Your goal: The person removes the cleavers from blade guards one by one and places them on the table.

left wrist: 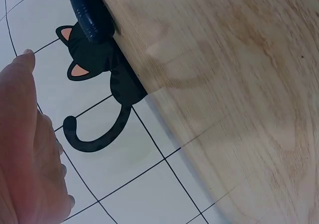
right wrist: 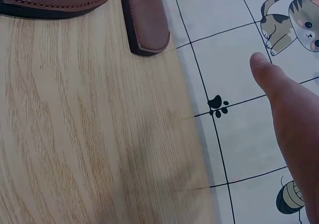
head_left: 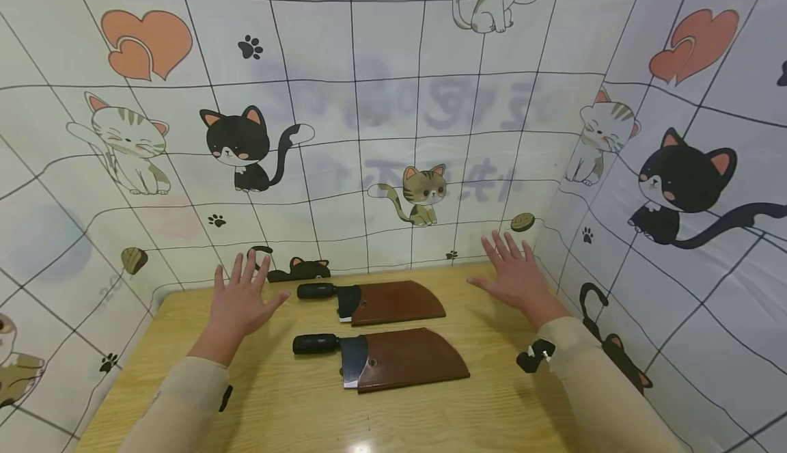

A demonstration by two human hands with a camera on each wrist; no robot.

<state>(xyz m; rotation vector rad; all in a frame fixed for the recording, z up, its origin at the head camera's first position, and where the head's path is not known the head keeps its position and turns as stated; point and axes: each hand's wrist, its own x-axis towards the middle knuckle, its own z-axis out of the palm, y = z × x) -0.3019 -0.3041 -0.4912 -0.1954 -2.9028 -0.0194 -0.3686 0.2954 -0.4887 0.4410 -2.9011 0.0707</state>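
Observation:
Two cleavers lie on the wooden table, one behind the other, blades in brown leather sheaths and black handles pointing left. The far cleaver (head_left: 393,301) is the smaller; the near cleaver (head_left: 412,360) has a snap on its sheath. My left hand (head_left: 242,303) is held with fingers spread, left of the handles, holding nothing. Spread likewise, my right hand (head_left: 513,275) is off to the right of the sheath tips. The left wrist view catches one black handle (left wrist: 92,12) beyond the hand; in the right wrist view, both sheath ends show, including the far sheath (right wrist: 145,20).
The light wood table (head_left: 270,412) meets a white sheet (head_left: 332,50) printed with grid lines, cats and hearts at its back, left and right sides. A black object (head_left: 535,356) sits at my right cuff.

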